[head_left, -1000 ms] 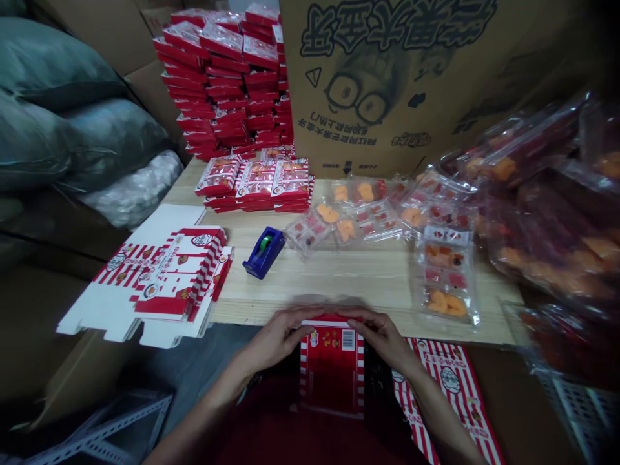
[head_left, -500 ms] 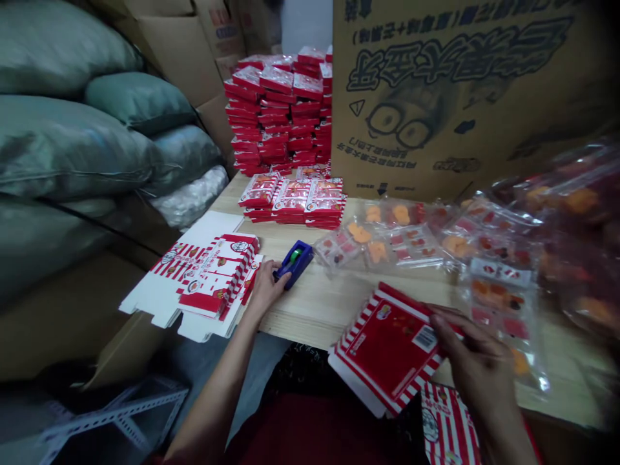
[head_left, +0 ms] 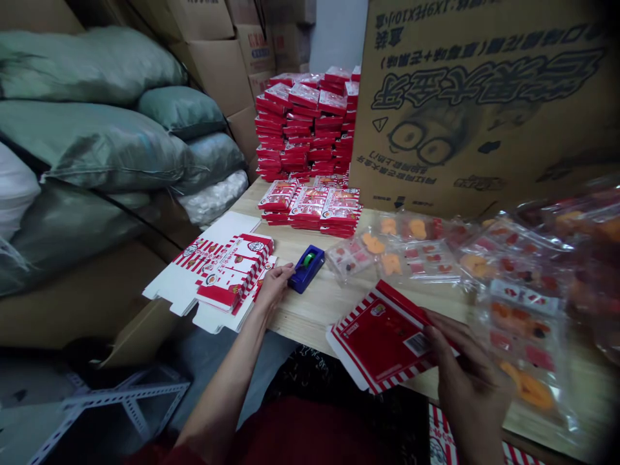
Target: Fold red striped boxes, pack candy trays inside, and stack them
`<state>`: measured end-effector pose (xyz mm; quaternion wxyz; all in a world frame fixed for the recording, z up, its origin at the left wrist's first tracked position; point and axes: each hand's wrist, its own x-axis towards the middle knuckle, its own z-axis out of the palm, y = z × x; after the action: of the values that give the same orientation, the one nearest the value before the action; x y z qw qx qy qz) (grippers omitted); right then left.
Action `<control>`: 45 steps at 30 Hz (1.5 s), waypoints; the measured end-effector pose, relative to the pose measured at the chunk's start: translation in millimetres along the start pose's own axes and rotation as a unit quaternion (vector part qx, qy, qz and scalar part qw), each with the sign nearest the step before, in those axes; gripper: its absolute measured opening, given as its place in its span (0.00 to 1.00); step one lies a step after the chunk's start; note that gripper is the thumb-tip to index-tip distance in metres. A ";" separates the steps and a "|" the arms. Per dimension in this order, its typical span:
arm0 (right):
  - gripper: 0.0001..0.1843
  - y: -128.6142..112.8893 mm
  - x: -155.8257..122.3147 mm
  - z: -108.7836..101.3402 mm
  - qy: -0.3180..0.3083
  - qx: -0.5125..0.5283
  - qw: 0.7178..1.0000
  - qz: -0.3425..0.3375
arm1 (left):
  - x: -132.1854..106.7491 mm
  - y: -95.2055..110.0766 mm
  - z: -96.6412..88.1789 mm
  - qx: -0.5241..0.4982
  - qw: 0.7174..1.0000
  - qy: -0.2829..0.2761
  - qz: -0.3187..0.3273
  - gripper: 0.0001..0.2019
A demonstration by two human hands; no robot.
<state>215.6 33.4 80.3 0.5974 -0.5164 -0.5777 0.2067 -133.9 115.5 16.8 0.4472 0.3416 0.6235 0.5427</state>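
Note:
My right hand [head_left: 469, 374] grips a flat red-and-white striped carton [head_left: 387, 339] by its right edge, thumb on top. The carton is tilted above the front table edge, its barcode near my thumb and a white flap at its lower left. My left hand [head_left: 274, 285] is at the near-left end of a blue tape dispenser [head_left: 307, 270] with a green core. Its thumb and forefinger are closed together; whether tape is between them is too small to see. Left of that hand, printed flat cartons [head_left: 235, 271] lie stacked on white card blanks.
Filled red packs [head_left: 322, 210] stand in low piles, with a tall stack [head_left: 305, 123] behind. A large brown cardboard box [head_left: 475, 129] borders the back right. Clear candy packets [head_left: 421, 258] cover the table's right side. Green sacks [head_left: 111, 142] are heaped at the left.
The camera view has shifted, so the scene sits farther right. My left hand has drawn slightly away from the tape dispenser. My right hand still holds the striped carton, now a little flatter.

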 end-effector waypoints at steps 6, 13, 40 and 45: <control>0.08 -2.4 -1.3 5.3 0.010 0.005 1.000 0.014 | -21.6 -23.0 -7.3 0.013 0.999 0.046 0.027 0.18; 0.14 -13.9 9.3 18.2 0.010 -0.033 0.994 -0.100 | -53.1 4.0 6.5 0.058 0.989 0.099 0.092 0.12; 0.20 7.5 26.2 -7.8 -0.111 -0.012 0.992 -0.051 | -91.9 1.1 141.5 0.140 0.974 -0.147 0.100 0.18; 0.19 41.8 28.1 -34.7 0.045 0.044 0.987 0.148 | -77.1 -1.3 116.5 0.124 0.956 -0.230 0.134 0.19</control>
<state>268.5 59.9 64.9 0.6075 -0.5780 -0.4583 0.2945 2.6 88.3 28.6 0.4561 0.5904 0.5146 0.4226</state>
